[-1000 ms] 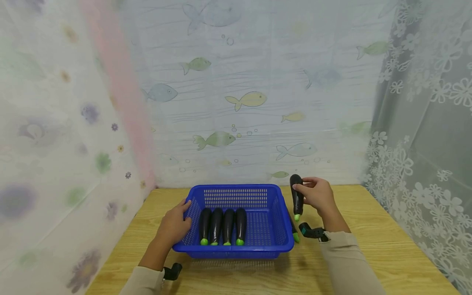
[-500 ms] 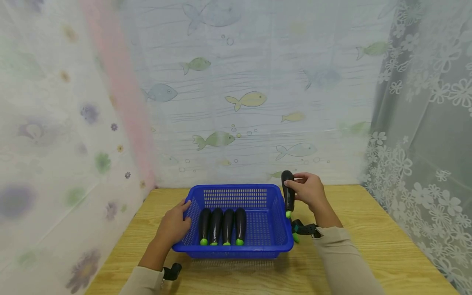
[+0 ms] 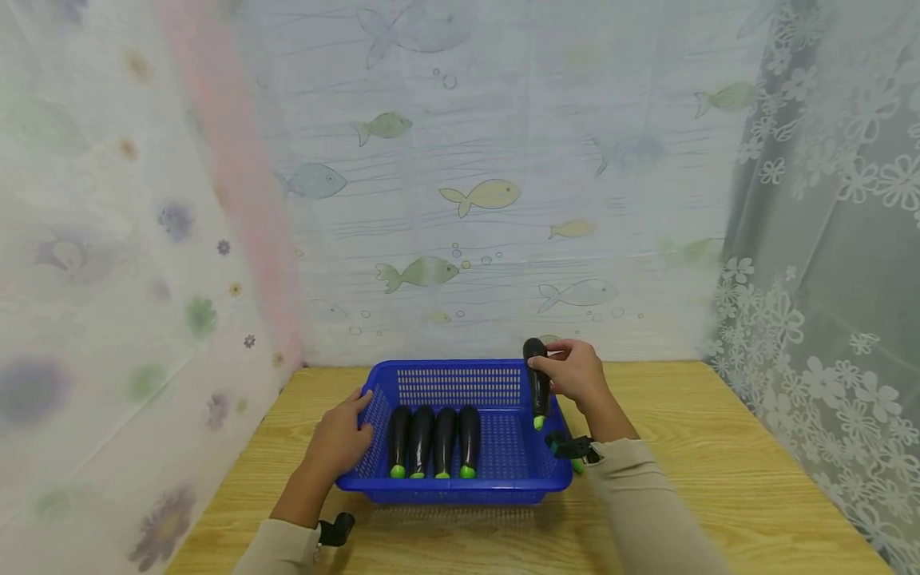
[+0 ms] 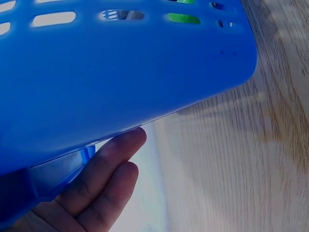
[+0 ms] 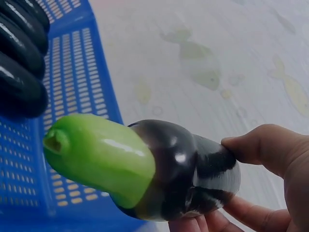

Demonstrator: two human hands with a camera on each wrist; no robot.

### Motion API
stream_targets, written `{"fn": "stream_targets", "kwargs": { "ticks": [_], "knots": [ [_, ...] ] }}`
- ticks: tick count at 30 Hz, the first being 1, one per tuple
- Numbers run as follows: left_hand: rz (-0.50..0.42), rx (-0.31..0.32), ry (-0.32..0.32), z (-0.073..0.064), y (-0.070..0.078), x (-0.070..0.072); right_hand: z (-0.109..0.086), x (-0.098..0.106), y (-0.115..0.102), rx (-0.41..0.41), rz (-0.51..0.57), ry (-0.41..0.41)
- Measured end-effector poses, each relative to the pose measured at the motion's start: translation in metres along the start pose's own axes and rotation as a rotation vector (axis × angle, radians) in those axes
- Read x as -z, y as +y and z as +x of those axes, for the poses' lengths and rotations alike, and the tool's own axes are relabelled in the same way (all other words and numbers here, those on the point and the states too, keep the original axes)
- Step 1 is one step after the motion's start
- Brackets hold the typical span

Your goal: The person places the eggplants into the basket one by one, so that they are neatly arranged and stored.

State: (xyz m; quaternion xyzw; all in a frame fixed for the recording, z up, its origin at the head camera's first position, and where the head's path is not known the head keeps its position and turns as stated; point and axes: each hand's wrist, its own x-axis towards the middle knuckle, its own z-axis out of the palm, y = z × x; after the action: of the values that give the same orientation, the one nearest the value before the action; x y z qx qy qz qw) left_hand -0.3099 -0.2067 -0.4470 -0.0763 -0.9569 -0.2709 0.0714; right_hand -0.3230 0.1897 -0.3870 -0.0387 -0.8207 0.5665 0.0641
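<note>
My right hand (image 3: 575, 371) pinches a dark eggplant (image 3: 538, 387) between thumb and fingers, over the right side of the blue plastic basket (image 3: 460, 485). Its green stem end points down toward me; the right wrist view shows this green cap (image 5: 104, 154) close up. My left hand (image 3: 339, 435) holds the basket's left rim, with fingers (image 4: 108, 183) against the outer wall in the left wrist view. Inside the basket, several eggplants (image 3: 446, 439) lie side by side at the left, green ends toward me.
The basket stands on a wood-grain table (image 3: 690, 447). Just outside its right wall shows the green tip (image 3: 578, 465) of another eggplant, mostly hidden. A fish-patterned curtain (image 3: 481, 239) hangs behind the table, and floral sheets hang at both sides.
My right hand has carried the eggplant leftward, from beside the basket to over its right part. The left hand and the basket stay where they were.
</note>
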Motion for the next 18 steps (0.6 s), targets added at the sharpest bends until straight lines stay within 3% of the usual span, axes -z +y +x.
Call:
{"fn": "stream_targets", "kwargs": {
  "ticks": [18],
  "knots": [
    [-0.007,0.005,-0.002,0.001,-0.002,-0.001,0.006,-0.042,0.004,0.008,-0.114,-0.009]
  ]
}}
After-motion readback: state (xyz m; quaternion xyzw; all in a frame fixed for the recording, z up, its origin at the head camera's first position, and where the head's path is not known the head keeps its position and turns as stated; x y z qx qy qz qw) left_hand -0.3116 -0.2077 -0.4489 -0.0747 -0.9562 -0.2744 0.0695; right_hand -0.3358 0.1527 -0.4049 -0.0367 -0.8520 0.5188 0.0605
